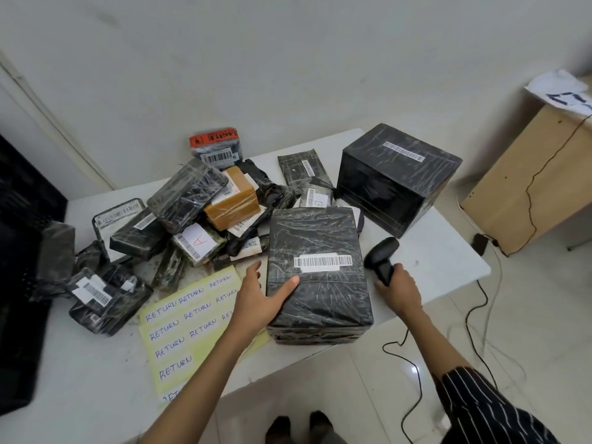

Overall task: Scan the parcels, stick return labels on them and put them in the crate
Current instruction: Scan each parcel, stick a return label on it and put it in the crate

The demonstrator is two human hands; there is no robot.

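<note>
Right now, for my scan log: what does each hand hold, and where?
Right hand: scanner, by its handle. Left hand: parcel, braced at its left edge, thumb atop.

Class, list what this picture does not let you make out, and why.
- Black crate: head view, cut off by the left edge, dark and blurred.
- Sheet of return labels: head view, lower right labels covered by the left forearm.
- Barcode on the near parcel: head view, too small to read.
- Trigger of the scanner: head view, hidden by the right hand.

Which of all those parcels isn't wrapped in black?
The brown parcel, tan-taped with a white barcode sticker; all the others are wrapped in black plastic.
</note>
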